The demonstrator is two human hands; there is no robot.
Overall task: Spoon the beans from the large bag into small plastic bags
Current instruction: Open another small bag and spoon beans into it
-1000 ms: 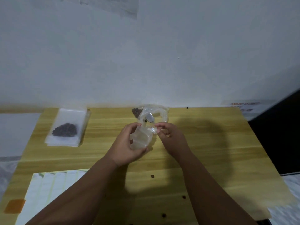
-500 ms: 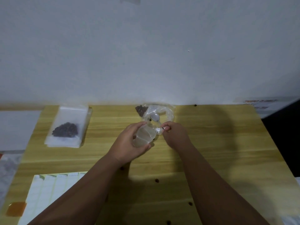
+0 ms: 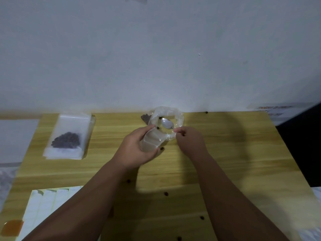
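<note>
Filling stands partly done: one filled bag lies at the left of the tabletop. Left hand fingers curl round a small bag that appears empty. Right hand fingers pinch the spoon, its bowl inside the large bag at the far edge. Stray beans lie scattered.

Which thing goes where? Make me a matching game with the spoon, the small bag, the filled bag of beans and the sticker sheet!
1 spoon
2 small bag
3 filled bag of beans
4 sticker sheet

A held in the left hand
B at the table's near left corner
C in the large bag's mouth
D lying flat at the table's far left

Pairs: 1-C, 2-A, 3-D, 4-B
</note>
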